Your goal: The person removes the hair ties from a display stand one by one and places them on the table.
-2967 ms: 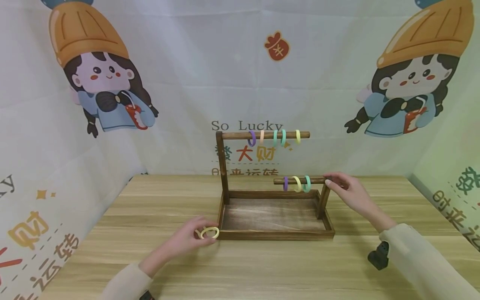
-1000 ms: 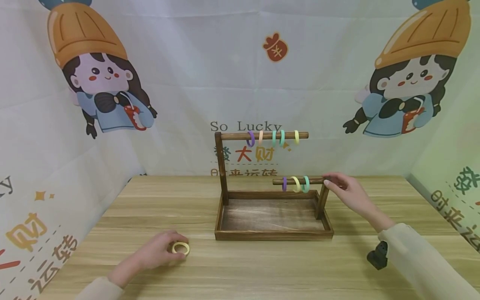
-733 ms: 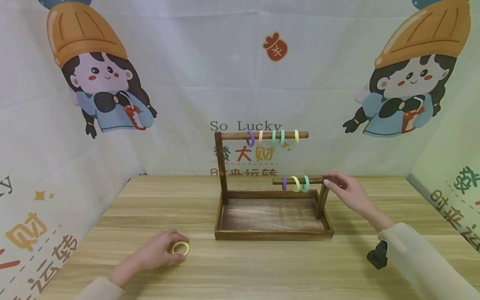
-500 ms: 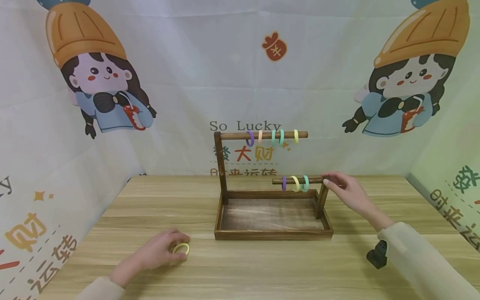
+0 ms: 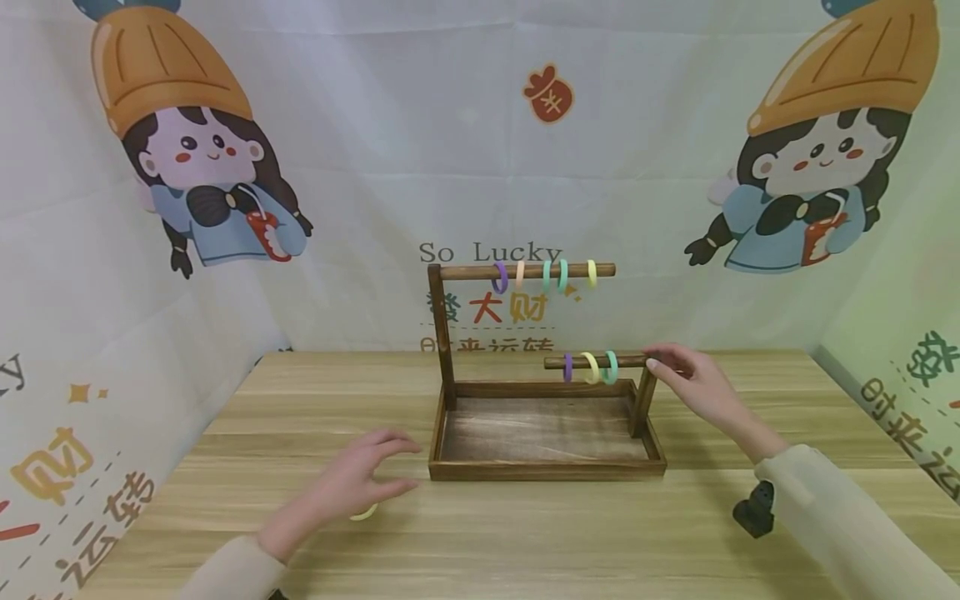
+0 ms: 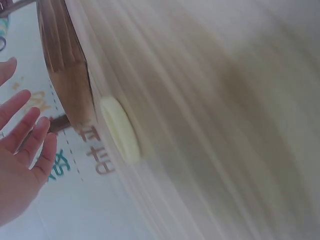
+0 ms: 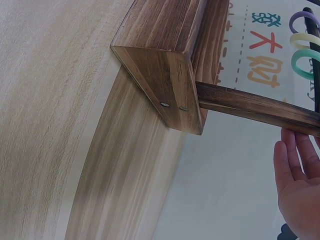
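My left hand (image 5: 348, 479) is held above the table with thumb and fingers spread, nothing between them. A pale yellow ring (image 6: 120, 131) lies flat on the table, apart from the fingers in the left wrist view; in the head view the hand partly covers it. My right hand (image 5: 701, 387) holds the top of the short post of a dark wooden rack (image 5: 547, 471), thumb in front and fingers behind. On the rack's lower bar hang a purple ring (image 5: 567, 367), a yellow ring (image 5: 592, 367) and a green ring (image 5: 611, 367).
The upper bar (image 5: 465, 272) carries several rings, among them a purple ring (image 5: 500, 277) and a yellow ring (image 5: 592, 273). The rack's base is a shallow tray. Wood-grain table (image 5: 525, 542) surrounds it, and a printed cloth (image 5: 360, 167) hangs behind and at the sides.
The left hand first carried the yellow ring away from the rack, down and left to the table. Now it has let go and risen rightward, fingers spread. The right hand stays put.
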{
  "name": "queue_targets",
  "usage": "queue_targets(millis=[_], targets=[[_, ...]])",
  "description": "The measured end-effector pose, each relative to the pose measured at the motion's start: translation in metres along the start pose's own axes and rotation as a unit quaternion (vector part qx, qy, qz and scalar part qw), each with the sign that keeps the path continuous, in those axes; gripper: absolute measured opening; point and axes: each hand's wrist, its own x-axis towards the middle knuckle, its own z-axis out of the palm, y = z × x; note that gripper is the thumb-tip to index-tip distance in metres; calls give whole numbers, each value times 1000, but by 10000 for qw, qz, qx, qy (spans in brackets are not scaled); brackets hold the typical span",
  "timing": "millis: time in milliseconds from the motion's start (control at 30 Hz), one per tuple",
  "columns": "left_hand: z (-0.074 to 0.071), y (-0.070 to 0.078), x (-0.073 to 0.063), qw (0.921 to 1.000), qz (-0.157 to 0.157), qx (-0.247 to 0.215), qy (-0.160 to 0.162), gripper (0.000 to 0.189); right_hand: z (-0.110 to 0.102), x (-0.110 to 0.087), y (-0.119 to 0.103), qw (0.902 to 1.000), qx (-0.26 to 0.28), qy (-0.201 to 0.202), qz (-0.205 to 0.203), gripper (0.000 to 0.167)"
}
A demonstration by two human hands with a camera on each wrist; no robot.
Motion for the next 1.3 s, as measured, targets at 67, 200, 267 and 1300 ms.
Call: queue_targets(millis=[67, 200, 267, 1300], targets=[[3, 5, 5, 9999, 66, -55, 86, 38, 0, 0, 0, 10000, 4, -8, 13, 38], [8, 14, 15, 9993, 30, -331, 152, 39, 1, 0, 0, 10000, 26, -19, 43, 39], [11, 18, 21, 9986, -17, -497, 183, 40, 0, 0, 0, 10000, 26, -19, 51, 39], [41, 37, 95, 9747, -433, -2193, -28, 49, 0, 0, -1, 10000, 61, -31, 36, 39]])
